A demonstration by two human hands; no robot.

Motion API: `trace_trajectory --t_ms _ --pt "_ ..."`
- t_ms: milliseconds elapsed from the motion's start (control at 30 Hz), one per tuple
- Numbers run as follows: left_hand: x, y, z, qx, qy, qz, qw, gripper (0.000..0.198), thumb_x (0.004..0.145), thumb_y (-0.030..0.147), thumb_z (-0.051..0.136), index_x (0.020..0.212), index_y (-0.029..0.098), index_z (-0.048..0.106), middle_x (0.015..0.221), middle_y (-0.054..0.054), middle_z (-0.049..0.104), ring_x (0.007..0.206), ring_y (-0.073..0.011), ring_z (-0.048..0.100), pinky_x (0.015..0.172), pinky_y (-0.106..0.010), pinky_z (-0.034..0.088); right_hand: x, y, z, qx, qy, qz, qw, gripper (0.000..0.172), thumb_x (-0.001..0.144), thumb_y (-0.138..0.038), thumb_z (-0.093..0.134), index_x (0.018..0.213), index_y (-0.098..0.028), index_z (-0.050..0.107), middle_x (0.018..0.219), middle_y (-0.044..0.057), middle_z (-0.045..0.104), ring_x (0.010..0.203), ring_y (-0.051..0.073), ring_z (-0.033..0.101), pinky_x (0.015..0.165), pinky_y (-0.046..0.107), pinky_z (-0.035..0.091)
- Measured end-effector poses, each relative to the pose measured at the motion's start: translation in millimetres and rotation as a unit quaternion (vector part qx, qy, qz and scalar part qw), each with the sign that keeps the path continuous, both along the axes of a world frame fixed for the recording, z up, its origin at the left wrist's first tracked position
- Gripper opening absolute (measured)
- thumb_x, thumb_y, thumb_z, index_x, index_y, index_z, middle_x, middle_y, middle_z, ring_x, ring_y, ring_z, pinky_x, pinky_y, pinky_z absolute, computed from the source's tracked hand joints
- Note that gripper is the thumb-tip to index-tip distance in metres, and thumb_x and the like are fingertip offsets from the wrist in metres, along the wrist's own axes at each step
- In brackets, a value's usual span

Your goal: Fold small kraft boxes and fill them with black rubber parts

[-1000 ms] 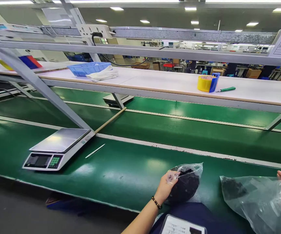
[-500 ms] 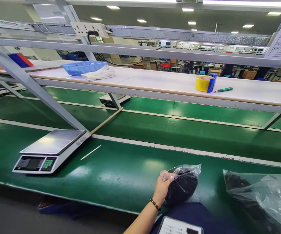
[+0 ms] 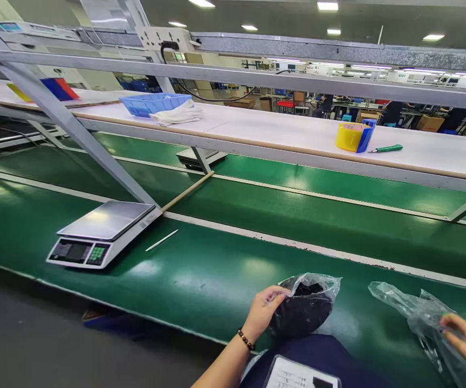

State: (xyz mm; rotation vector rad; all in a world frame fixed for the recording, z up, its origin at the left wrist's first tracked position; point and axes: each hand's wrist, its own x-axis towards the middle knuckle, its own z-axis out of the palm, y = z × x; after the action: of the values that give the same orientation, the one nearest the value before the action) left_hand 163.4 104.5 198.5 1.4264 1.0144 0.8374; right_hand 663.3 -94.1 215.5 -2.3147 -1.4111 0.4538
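Note:
A clear plastic bag with black contents (image 3: pixel 308 310) rests at the near edge of the green bench. Its left rim is pinched by my left hand (image 3: pixel 262 312), which has a beaded bracelet at the wrist; the bag's mouth gapes to the right. At the lower right, my right hand (image 3: pixel 465 339) has its thumb and fingers closed on a second clear plastic bag (image 3: pixel 419 312), which is crumpled and stretched across the bench. What this second bag holds cannot be made out.
A weighing scale (image 3: pixel 103 229) stands at the left, with a white stick (image 3: pixel 162 240) beside it. The raised shelf (image 3: pixel 265 124) bears a blue basket (image 3: pixel 148 105), gloves (image 3: pixel 178 114), yellow and blue tape (image 3: pixel 352 137) and a green tool (image 3: pixel 389 148). Metal bars cross above.
My right hand has come into view and grasped the right-hand bag, which has shifted and narrowed. The bag at my left hand gapes wider. The whole view has shifted slightly.

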Motion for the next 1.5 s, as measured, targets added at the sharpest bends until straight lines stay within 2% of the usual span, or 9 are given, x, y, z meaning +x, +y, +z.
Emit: trace_trajectory --t_ms 200,333,467,633,867,1033,1167,1300,1500 --pt "-38 -1 10.3 0.195 0.153 -0.1 0.964 0.026 0.085 0.034 0.05 0.102 0.023 0.067 0.105 -0.006 0.067 0.099 -0.0193 0.06 0.091 -0.034 0.047 -110 58 -3.0 0.037 0.131 0.133 0.982 0.07 0.077 -0.05 0.059 0.137 -0.029 0.03 0.143 0.006 0.029 0.13 0.028 0.026 0.106 0.046 0.027" --pt "-50 -9 7.5 0.247 0.18 -0.11 0.946 0.045 0.082 0.034 0.054 0.126 0.024 0.051 0.124 -0.008 0.056 0.114 -0.0221 0.052 0.1 -0.038 0.042 -177 122 -17.0 0.069 0.342 0.227 0.909 0.095 0.072 -0.049 0.068 0.143 -0.028 0.008 0.144 0.011 0.023 0.131 0.025 0.025 0.106 0.044 0.027" --pt "-41 -24 2.7 0.203 0.163 -0.126 0.957 0.05 0.075 0.038 0.064 0.122 0.025 0.055 0.125 -0.009 0.056 0.117 -0.0251 0.05 0.102 -0.04 0.039 -212 163 -26.3 0.016 0.419 0.312 0.853 0.066 0.067 -0.051 0.073 0.124 -0.026 0.051 0.144 0.009 0.023 0.131 0.028 0.022 0.106 0.045 0.024" --pt "-33 -32 2.0 0.055 0.073 -0.007 0.996 0.034 0.086 0.043 0.045 0.102 0.023 0.069 0.108 -0.008 0.066 0.106 -0.0233 0.058 0.099 -0.038 0.041 -211 171 -20.6 0.009 0.441 0.305 0.844 0.034 0.073 -0.052 0.066 0.068 -0.018 0.065 0.121 0.011 0.054 0.118 0.031 0.043 0.1 0.045 0.031" --pt "-47 -13 12.3 -0.036 -0.016 0.081 0.996 0.042 0.081 0.049 0.052 0.108 0.019 0.064 0.105 -0.009 0.067 0.103 -0.0234 0.059 0.101 -0.04 0.038 -193 162 -28.6 0.054 0.463 0.205 0.861 0.036 0.077 -0.053 0.062 0.072 -0.017 0.057 0.085 0.008 0.062 0.085 0.025 0.056 0.081 0.038 0.043" --pt "-37 -7 -12.3 -0.089 -0.083 0.075 0.99 0.081 0.062 0.045 0.074 0.132 0.021 0.041 0.128 -0.014 0.052 0.117 -0.0265 0.05 0.103 -0.043 0.035 -199 168 -28.1 0.052 0.506 0.218 0.833 0.033 0.076 -0.049 0.066 0.085 -0.019 0.054 0.087 0.005 0.061 0.085 0.022 0.056 0.079 0.033 0.043" --pt "-22 -8 -24.5 -0.073 -0.009 0.076 0.994 0.049 0.069 0.047 0.067 0.108 0.017 0.064 0.118 -0.013 0.06 0.115 -0.0277 0.051 0.106 -0.046 0.03 -209 177 -31.3 0.029 0.502 0.258 0.825 0.054 0.07 -0.046 0.074 0.114 -0.022 0.054 0.107 0.008 0.059 0.101 0.025 0.053 0.091 0.04 0.039" --pt "-18 -5 -6.4 0.005 0.019 0.048 0.999 0.037 0.081 0.049 0.052 0.096 0.021 0.07 0.111 -0.008 0.064 0.113 -0.0251 0.053 0.105 -0.043 0.031 -216 183 -31.5 0.043 0.443 0.315 0.838 0.039 0.08 -0.055 0.059 0.096 -0.021 0.07 0.118 0.01 0.056 0.115 0.029 0.045 0.102 0.047 0.028" --pt "-29 4 6.0 -0.04 -0.015 0.078 0.996 0.044 0.077 0.053 0.054 0.091 0.015 0.071 0.098 -0.01 0.069 0.096 -0.0242 0.061 0.093 -0.037 0.043 -215 181 -33.7 0.058 0.478 0.211 0.851 0.046 0.079 -0.058 0.057 0.092 -0.017 0.071 0.098 0.011 0.065 0.097 0.029 0.056 0.091 0.044 0.04"
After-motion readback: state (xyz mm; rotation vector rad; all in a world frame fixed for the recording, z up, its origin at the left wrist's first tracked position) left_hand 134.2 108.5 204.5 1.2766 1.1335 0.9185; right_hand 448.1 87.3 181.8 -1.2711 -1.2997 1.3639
